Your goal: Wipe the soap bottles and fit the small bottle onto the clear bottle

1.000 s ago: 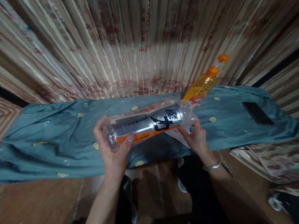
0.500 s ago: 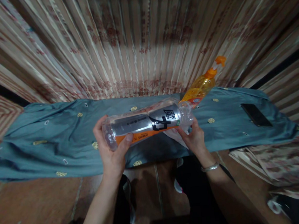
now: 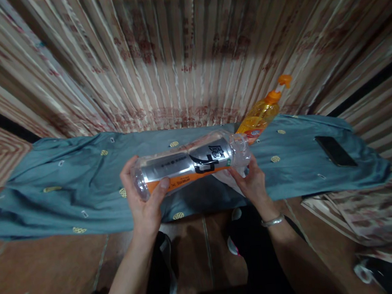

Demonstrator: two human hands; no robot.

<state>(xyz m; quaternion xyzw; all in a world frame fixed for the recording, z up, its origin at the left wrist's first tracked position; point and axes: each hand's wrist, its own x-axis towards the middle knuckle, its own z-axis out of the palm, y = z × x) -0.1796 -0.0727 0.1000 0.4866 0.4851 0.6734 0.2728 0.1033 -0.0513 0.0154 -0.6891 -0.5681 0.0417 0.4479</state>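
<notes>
The left hand (image 3: 144, 207) is clamped around the base end of a clear plastic bottle (image 3: 184, 164), thumb across its silver and orange label. The right hand (image 3: 253, 183) grips the neck end, a silver bracelet (image 3: 273, 221) at its wrist. The bottle lies sideways between them, above a teal cloth (image 3: 81, 176). A thin white sheet (image 3: 230, 183) shows below the right fingers (whether they pinch it, I cannot tell). Just beyond the neck stands an orange pump bottle (image 3: 258, 115); farther right lies a dark phone (image 3: 335, 150).
</notes>
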